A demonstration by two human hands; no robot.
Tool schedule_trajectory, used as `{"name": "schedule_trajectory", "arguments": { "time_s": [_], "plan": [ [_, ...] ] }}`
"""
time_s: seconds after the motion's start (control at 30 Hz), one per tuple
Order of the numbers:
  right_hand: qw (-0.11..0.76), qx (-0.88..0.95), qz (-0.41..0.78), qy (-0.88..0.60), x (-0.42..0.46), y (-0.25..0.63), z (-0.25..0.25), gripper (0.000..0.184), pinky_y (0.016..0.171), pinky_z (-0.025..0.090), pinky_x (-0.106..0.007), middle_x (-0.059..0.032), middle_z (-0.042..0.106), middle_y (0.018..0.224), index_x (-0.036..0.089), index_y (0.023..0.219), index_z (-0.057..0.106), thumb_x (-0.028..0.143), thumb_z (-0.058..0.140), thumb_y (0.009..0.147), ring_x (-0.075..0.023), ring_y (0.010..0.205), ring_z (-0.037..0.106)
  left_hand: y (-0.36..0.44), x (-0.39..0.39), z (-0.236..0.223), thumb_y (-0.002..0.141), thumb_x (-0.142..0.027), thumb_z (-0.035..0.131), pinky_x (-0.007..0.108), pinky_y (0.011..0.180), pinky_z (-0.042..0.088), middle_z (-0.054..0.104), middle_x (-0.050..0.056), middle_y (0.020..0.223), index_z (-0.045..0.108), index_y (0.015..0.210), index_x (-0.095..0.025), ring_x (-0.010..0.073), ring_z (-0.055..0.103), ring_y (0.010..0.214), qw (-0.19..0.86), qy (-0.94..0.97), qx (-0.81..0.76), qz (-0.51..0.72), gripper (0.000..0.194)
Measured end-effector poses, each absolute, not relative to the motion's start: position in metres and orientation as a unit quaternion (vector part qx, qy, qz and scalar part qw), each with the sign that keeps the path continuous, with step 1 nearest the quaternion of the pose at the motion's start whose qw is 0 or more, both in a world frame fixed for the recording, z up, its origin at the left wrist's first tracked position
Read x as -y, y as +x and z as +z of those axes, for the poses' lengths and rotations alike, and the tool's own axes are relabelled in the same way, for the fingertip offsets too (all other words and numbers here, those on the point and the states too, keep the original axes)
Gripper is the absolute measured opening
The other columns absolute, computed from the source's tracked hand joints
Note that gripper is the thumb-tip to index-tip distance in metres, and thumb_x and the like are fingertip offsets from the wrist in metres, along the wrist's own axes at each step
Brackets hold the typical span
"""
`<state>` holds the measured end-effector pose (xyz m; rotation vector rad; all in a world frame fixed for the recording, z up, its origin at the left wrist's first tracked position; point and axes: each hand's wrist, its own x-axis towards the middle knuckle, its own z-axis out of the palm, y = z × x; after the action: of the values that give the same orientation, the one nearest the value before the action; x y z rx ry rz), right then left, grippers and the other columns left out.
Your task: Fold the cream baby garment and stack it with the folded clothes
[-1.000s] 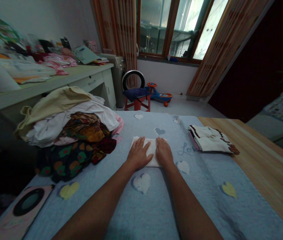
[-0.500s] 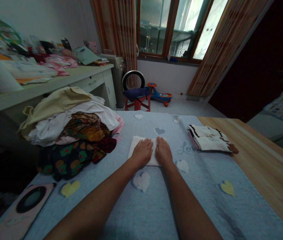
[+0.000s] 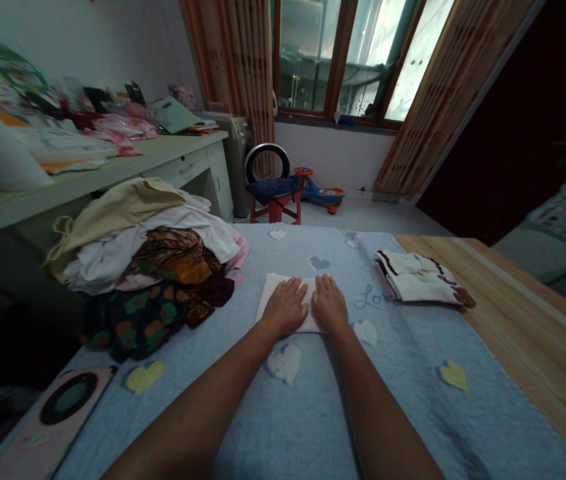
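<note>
On the blue heart-patterned blanket (image 3: 313, 427), right in front of me, lies a white folded cloth (image 3: 309, 310), and I have both hands on it. My left hand (image 3: 285, 308) and my right hand (image 3: 330, 305) rest side by side, flat and palm down, fingers extended and close to each other. Neither is pinching or gripping; both are simply open on top of the cloth, which shows around and between them.

Just beyond the cloth, a blue heart (image 3: 319, 263) is printed on the blanket. To my right, a folded white garment with dark trim (image 3: 417, 279) sits at the blanket's edge, next to a wooden surface (image 3: 527, 333). To my left, well apart from my hands, is a heaped pile of clothes (image 3: 147, 267), with a cream top (image 3: 117, 207) and white pieces over a dark floral fabric (image 3: 143, 313). Past that pile, a white desk with drawers (image 3: 183, 170) carries papers and packets, while a red stool (image 3: 275, 210) and a blue ride-on toy (image 3: 320, 190) stand on the floor under the window (image 3: 335, 60)
</note>
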<state>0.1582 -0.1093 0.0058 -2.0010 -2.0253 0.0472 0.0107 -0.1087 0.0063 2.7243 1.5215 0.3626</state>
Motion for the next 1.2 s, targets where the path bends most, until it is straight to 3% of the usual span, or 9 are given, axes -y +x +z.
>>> {"name": "schedule_trajectory", "arguments": {
  "time_s": [0.17,0.3,0.47,0.6,0.93,1.07,1.2],
  "plan": [
    [0.168,0.686,0.002,-0.707,0.113,0.159,0.007,0.05,0.112,0.028,-0.041,-0.0183,0.043,0.149,0.01,0.14,0.048,0.022,0.043,0.091,-0.0276,0.141,0.034,0.011,0.11,0.007,0.094,-0.039,0.043,0.045,0.118,0.023,0.04,0.014,0.152,0.046,0.142,-0.017,0.0275,0.029,0.144,-0.012,0.863,-0.49,0.122,0.053],
    [0.254,0.679,-0.022,-0.689,0.114,0.159,0.011,0.044,0.112,0.029,-0.045,-0.0199,0.048,0.144,0.009,0.129,0.057,0.019,0.047,0.087,-0.0295,0.135,0.04,0.011,0.111,0.009,0.094,-0.038,0.044,0.045,0.118,0.023,0.041,0.014,0.152,0.046,0.142,-0.017,0.0275,0.03,0.144,-0.013,0.863,-0.491,0.12,0.053],
    [0.342,0.705,-0.017,-0.621,0.111,0.158,0.006,0.045,0.107,0.037,-0.037,-0.0149,0.059,0.132,0.01,0.119,0.063,0.006,0.039,0.082,-0.0213,0.124,0.051,0.012,0.112,0.009,0.094,-0.039,0.042,0.045,0.118,0.022,0.041,0.013,0.152,0.044,0.144,-0.018,0.0271,0.029,0.144,-0.016,0.861,-0.493,0.122,0.053],
    [0.304,0.72,0.005,-0.624,0.11,0.156,-0.003,0.049,0.108,0.038,-0.035,-0.0164,0.062,0.13,0.007,0.121,0.064,0.003,0.036,0.081,-0.0199,0.124,0.053,0.011,0.112,0.01,0.094,-0.039,0.042,0.046,0.118,0.022,0.04,0.014,0.152,0.043,0.144,-0.016,0.0276,0.029,0.144,-0.008,0.863,-0.493,0.114,0.055],
    [0.168,0.734,0.013,-0.658,0.111,0.157,0.003,0.051,0.117,0.024,-0.038,-0.0147,0.045,0.148,0.006,0.14,0.049,0.01,0.035,0.091,-0.0227,0.141,0.035,0.012,0.112,0.009,0.094,-0.04,0.04,0.052,0.119,0.015,0.037,0.011,0.155,0.041,0.145,-0.021,0.0257,0.024,0.146,0.013,0.858,-0.5,0.115,0.054],
    [0.17,0.727,0.005,-0.665,0.112,0.157,0.002,0.053,0.117,0.023,-0.036,-0.0159,0.045,0.149,0.003,0.142,0.045,0.01,0.035,0.09,-0.0231,0.141,0.035,0.012,0.112,0.009,0.094,-0.04,0.04,0.055,0.118,0.015,0.037,0.01,0.155,0.042,0.144,-0.021,0.0278,0.023,0.147,0.011,0.86,-0.497,0.117,0.054],
    [0.239,0.715,-0.002,-0.657,0.112,0.158,0.005,0.052,0.116,0.027,-0.036,-0.016,0.051,0.143,0.004,0.135,0.052,0.01,0.039,0.085,-0.0229,0.135,0.042,0.011,0.113,0.011,0.094,-0.04,0.04,0.054,0.118,0.015,0.038,0.01,0.154,0.043,0.143,-0.022,0.028,0.023,0.147,0.005,0.861,-0.495,0.118,0.052]
  ]
}}
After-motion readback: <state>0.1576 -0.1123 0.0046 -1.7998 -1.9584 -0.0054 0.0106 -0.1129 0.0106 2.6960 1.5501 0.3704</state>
